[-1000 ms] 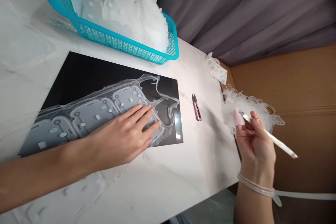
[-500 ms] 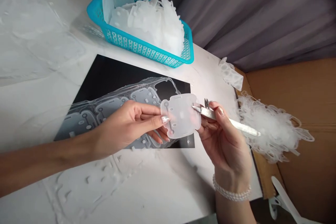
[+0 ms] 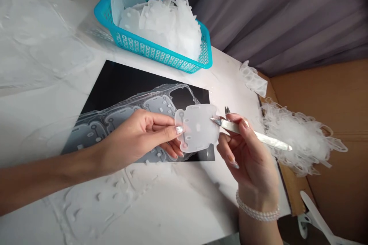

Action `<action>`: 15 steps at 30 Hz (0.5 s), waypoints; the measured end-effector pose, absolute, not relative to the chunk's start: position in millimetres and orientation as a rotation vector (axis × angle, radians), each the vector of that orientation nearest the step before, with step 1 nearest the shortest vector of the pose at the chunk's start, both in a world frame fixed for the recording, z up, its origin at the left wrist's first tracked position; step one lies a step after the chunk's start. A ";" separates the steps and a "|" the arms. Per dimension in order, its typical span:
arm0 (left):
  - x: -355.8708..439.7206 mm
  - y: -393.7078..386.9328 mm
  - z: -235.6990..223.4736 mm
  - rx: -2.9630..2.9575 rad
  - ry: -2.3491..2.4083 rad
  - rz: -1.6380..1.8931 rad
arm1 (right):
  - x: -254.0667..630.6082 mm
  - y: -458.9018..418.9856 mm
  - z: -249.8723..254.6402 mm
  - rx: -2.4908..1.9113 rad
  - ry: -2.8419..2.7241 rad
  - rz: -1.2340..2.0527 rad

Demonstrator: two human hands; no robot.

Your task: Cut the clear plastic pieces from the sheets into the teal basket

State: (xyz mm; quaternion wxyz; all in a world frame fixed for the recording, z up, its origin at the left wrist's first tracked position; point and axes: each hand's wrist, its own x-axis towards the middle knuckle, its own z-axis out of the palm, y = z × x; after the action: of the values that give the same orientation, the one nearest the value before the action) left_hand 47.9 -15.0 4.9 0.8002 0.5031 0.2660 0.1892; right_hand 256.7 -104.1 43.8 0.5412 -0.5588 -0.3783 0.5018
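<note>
My left hand (image 3: pixel 156 132) pinches the left edge of a translucent frosted plastic sheet (image 3: pixel 197 132), which has notched edges and small raised or cut marks. In my right hand (image 3: pixel 248 153) is a slim silvery pointed tool (image 3: pixel 258 136); whether it is a knife or tweezers I cannot make out. Its tip overlaps the sheet's right edge in view. A dark forked tip (image 3: pixel 227 110) also shows above my right fingers, its body hidden. Beneath the hands, a clear moulded plastic sheet (image 3: pixel 123 111) with frosted panels lies partly over a black mat (image 3: pixel 120 80).
A turquoise basket (image 3: pixel 155 54) of frosted pieces stands at the back. Clear offcuts (image 3: pixel 299 138) are heaped in the cardboard box (image 3: pixel 324 92) at right, with a crumpled clear piece (image 3: pixel 253 78) near its edge. More clear sheets (image 3: pixel 34 38) cover the left of the table.
My right hand has shifted slightly right and down with the pointed tool, and its lower fingers have come away from the frosted sheet. My left hand still holds the sheet.
</note>
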 end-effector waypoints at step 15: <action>48.2 -11.2 1.4 1.106 0.605 0.569 | 275.9 -115.0 43.9 -1.298 -1.123 1.172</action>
State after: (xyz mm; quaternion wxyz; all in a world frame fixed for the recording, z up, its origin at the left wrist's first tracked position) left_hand 48.2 -11.2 1.4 0.7702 0.5101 0.2790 0.2623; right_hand 275.9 -115.0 43.9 0.5071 -0.5384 -0.4657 0.4859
